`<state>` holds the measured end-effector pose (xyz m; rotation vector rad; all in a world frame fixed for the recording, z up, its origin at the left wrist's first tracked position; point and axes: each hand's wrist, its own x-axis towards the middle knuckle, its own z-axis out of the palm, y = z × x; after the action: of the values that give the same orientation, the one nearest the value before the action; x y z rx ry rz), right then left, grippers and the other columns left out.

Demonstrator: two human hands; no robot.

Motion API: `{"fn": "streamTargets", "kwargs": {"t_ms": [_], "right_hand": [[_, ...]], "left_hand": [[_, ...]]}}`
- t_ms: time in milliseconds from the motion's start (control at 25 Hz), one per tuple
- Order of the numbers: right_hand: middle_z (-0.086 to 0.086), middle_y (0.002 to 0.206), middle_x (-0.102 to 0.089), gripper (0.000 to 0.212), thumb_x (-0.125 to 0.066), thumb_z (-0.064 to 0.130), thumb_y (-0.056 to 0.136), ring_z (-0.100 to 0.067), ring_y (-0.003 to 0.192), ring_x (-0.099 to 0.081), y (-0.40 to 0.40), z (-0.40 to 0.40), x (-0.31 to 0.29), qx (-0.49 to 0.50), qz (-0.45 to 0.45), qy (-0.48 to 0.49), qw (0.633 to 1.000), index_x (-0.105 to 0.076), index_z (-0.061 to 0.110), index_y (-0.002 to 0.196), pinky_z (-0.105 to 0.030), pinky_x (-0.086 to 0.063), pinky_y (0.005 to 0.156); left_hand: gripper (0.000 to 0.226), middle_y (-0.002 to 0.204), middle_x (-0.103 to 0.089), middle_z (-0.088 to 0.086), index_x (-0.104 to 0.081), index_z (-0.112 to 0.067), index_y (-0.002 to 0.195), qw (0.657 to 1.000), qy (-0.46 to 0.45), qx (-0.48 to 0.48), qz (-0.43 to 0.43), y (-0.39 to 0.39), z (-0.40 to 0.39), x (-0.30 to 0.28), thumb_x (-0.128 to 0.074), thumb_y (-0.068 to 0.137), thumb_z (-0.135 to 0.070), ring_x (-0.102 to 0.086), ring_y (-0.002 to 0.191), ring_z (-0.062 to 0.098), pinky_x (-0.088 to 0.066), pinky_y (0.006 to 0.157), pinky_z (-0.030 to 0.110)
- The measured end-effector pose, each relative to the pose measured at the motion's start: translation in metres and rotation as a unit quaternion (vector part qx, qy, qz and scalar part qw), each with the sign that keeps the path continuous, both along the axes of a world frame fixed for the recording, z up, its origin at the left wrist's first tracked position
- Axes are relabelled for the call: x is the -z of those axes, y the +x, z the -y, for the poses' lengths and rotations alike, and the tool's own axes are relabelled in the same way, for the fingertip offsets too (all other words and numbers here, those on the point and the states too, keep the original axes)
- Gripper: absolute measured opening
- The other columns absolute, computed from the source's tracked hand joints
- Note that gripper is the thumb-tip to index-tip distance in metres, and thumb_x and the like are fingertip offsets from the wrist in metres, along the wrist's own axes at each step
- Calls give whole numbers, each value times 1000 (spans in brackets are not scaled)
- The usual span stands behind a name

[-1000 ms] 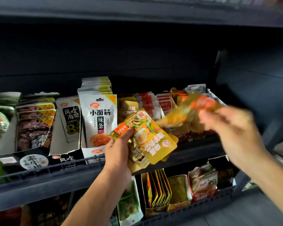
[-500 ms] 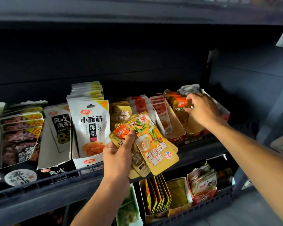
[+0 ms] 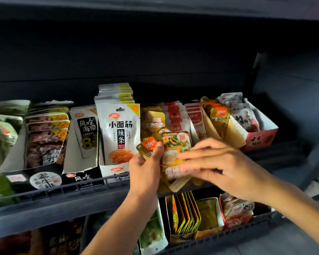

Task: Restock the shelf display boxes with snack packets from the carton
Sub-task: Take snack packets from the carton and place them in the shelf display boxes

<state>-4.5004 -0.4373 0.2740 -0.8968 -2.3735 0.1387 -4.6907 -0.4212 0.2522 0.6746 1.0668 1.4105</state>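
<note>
A fan of snack packets (image 3: pixel 175 155) is held in front of the shelf rail (image 3: pixel 63 190).

The packets are grasped by the left hand (image 3: pixel 145 168), thumb across their upper left corner, while the right hand (image 3: pixel 219 166) is laid over their right edge with fingers nearly straight, its grip released. Open room is left in the gold display box (image 3: pixel 232 133) behind, beside the red box (image 3: pixel 261 137).

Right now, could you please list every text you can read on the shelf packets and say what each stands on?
"小面筋 辣条": tall white pouch.
"风吃海带": white packet with black panel.
"深海小鱼": gold packet in brown display box.
"10": yellow corners of dark red packets.
Packets held by the left hand and lower-shelf packets: too blurred.
</note>
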Motion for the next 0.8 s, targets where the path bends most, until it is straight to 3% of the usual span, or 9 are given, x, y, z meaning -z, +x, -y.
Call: {"fn": "streamTargets", "kwargs": {"t_ms": [80,160,280,440,520,600,720,760,800], "right_hand": [[10,95,-73,16,-58,32,96,-11,85,-66,-7,0,-9,58,-236,-44,969,-73,30,101,-30,-58,70],[-2,68,-66,17,-57,24,98,-12,57,-60,-14,-12,-27,119,-405,-58,905,-70,20,87,-24,-50,50],[-13,67,-64,20,-56,18,100,-14,53,-63,-33,-40,-42,176,-405,-81,894,-65,2,91,-25,-50,45],[-15,72,-67,24,-55,19,101,-13,53,-68,-70,-75,-36,218,-344,-92,909,-61,-1,90,-37,-57,49],[-18,81,-68,21,-54,17,101,-11,51,-66,-85,-89,-33,231,-324,-127,909,-60,-1,95,-33,-56,48],[-17,93,-67,15,-51,16,103,-12,47,-63,-95,-97,-33,237,-395,-232,857,-58,5,108,-27,-53,41],[-10,98,-60,15,-51,30,102,-13,52,-54,-92,-90,-45,237,-544,-362,719,-57,17,106,-28,-51,42],[-7,98,-57,28,-56,45,97,-13,58,-52,-86,-85,-50,218,-560,-391,697,-57,19,109,-29,-51,46],[-4,99,-55,48,-60,59,88,-15,64,-51,-81,-82,-53,195,-548,-413,701,-56,21,117,-31,-51,50]], "left_hand": [[20,92,-76,16,-66,-10,99,1000,-15,-7,17,-8,4,2,-71,89,-27,-74,84,37,-56,80,64],[12,89,-77,12,-66,-16,93,1000,-16,-23,8,-22,8,3,-69,91,-27,-75,81,33,-58,80,59],[10,85,-78,9,-67,-17,89,998,1,-63,-11,-48,16,1,-69,90,-27,-75,74,28,-60,76,49],[8,83,-78,6,-69,-20,86,993,17,-111,-25,-76,24,-2,-70,90,-26,-75,70,25,-60,73,50],[9,83,-78,5,-69,-20,84,992,20,-126,-24,-88,28,-3,-70,90,-26,-74,68,24,-60,70,48],[10,86,-78,7,-70,-20,82,991,19,-131,-17,-96,33,-4,-69,90,-26,-75,74,28,-59,73,53],[10,87,-77,8,-72,-18,83,991,24,-134,-7,-103,35,-7,-69,90,-24,-73,86,37,-56,79,64],[10,88,-77,9,-72,-18,83,991,24,-134,-5,-104,35,-7,-69,90,-24,-73,88,38,-55,79,66],[11,89,-77,10,-73,-19,81,990,23,-136,-1,-104,34,-6,-70,90,-24,-73,89,39,-54,79,67]]}}
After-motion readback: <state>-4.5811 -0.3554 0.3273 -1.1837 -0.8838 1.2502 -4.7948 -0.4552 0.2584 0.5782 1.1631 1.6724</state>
